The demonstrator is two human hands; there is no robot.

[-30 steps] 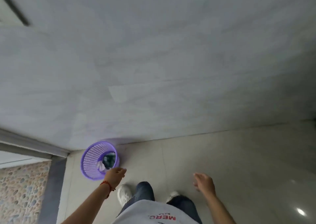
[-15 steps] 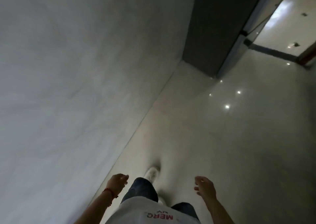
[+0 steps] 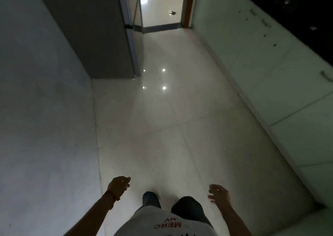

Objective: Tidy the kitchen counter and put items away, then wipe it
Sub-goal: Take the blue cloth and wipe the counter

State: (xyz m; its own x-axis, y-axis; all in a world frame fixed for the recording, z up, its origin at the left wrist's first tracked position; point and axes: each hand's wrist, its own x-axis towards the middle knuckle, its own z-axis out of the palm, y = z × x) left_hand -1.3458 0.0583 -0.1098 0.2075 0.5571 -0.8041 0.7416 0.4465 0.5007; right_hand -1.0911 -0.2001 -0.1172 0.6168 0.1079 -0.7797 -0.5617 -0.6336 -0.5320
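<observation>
Both hands hang low over the pale tiled floor and hold nothing. My left hand, with a red thread on the wrist, has its fingers loosely curled. My right hand has its fingers apart. The dark kitchen counter runs along the upper right edge, above pale green cabinet doors. My hands are well away from the counter. What lies on the counter cannot be made out in the dark.
A grey wall lines the left side. A tall grey fridge-like unit stands ahead on the left. A bright doorway opens at the far end of the aisle. My legs show at the bottom.
The view has swung right, away from the wall and the purple waste basket, to face down the kitchen aisle. Both hands stay low and hold nothing.
</observation>
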